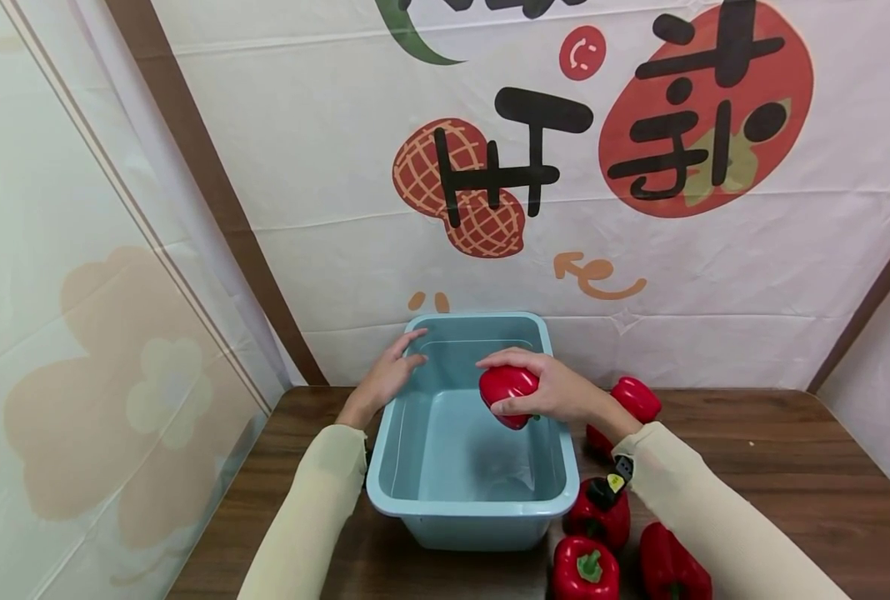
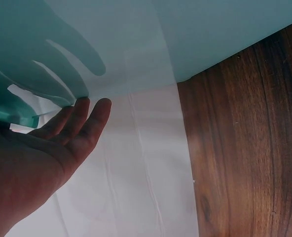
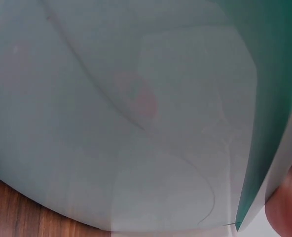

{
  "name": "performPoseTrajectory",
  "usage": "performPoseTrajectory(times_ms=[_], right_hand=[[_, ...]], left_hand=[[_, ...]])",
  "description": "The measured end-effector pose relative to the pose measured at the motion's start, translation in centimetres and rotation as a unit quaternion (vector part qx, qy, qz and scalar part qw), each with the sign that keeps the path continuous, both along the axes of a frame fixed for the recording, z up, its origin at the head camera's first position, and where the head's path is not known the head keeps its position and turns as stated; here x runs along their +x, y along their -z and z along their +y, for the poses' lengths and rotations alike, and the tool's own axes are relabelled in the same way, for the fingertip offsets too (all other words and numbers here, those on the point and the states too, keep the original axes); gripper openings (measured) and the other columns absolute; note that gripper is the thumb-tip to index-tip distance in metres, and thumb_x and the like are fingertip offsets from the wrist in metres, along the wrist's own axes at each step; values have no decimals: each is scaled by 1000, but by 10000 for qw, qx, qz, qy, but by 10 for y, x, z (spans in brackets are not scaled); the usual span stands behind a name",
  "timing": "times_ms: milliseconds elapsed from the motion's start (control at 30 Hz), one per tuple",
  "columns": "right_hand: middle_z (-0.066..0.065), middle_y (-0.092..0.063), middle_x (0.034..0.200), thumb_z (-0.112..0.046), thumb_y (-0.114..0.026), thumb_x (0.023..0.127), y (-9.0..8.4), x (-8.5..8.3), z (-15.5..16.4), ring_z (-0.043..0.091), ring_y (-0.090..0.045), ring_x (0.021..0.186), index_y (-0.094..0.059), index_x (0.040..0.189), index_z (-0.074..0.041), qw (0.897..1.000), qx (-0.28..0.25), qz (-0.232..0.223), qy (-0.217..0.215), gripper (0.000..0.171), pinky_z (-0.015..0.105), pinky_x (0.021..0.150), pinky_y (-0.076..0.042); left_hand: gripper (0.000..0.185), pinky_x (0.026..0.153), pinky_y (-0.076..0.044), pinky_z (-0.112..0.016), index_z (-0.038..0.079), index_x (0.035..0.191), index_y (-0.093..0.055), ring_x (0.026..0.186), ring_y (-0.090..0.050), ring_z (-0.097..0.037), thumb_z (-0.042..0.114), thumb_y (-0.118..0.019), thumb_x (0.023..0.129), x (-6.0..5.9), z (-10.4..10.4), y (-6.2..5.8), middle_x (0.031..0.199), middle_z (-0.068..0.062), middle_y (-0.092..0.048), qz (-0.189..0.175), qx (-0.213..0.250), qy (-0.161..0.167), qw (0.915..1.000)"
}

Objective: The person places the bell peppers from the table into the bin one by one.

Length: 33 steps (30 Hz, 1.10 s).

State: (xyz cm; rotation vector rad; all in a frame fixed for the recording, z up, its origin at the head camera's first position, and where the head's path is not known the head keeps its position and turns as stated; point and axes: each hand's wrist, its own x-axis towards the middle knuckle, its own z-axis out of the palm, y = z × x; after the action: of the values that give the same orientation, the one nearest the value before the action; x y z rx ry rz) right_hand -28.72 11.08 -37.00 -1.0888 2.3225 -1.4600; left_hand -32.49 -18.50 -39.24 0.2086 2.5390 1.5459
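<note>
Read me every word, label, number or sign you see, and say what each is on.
Nothing quotable with confidence.
Cloth: bold black characters, too stylised for me to read; top ones cut off.
Same cloth: a smiley and an orange arrow.
Yellow wrist tag: marks too small to read.
Tub, held pepper: no text seen.

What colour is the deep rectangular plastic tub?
The tub is light blue, clearest in the head view.

Peppers (image 1: 508, 388) are red w/ grn stems (image 1: 589, 567); tub (image 1: 475, 532) is lt blue; sleeves (image 1: 306, 512) cream; table (image 1: 760, 475) brn w/ dk grain; backdrop (image 1: 325, 142) white w/ red/blk prints (image 1: 703, 108).
</note>
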Motion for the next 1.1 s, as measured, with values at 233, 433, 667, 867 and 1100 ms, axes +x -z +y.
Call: performPoseTrajectory(times_ms=[233,433,667,867,1100], right_hand=[[8,-52,140,-25,-84,78,-1,-2,0,29,-51,122,-55,139,-24,9999,63,55,-82,68,36,81,-59],[9,-51,141,-23,-83,78,-3,0,0,32,-50,124,-52,141,-21,9999,48,-26,-119,70,39,82,-58],[1,-49,147,-31,-77,84,-1,2,2,30,-45,134,-51,144,-19,9998,109,141,-69,67,54,103,-45],[1,-49,146,-31,-78,83,0,4,4,28,-48,130,-52,143,-21,9999,48,80,41,65,52,101,-48],[5,-55,139,-27,-77,85,1,4,6,26,-58,117,-55,140,-18,9991,-328,228,143,59,46,93,-53]], left_hand=[[53,106,-32,-69,29,154,-33,142,-32,-42,26,-45,102,-1,0,-2,165,-7,-15,-10,-46,-49,10000],[54,104,-34,-70,29,154,-33,139,-35,-43,27,-45,102,-1,0,-4,165,-8,-16,-14,-60,-65,10000],[53,107,-31,-69,28,154,-33,143,-31,-41,27,-45,102,-1,1,-4,165,-6,-15,35,-59,-31,10000],[54,109,-28,-68,26,155,-32,145,-27,-41,27,-44,102,0,1,-4,165,-8,-14,117,-74,58,9999],[54,108,-29,-69,25,155,-32,143,-30,-42,25,-43,102,2,1,-2,165,-8,-15,107,-47,31,9999]])
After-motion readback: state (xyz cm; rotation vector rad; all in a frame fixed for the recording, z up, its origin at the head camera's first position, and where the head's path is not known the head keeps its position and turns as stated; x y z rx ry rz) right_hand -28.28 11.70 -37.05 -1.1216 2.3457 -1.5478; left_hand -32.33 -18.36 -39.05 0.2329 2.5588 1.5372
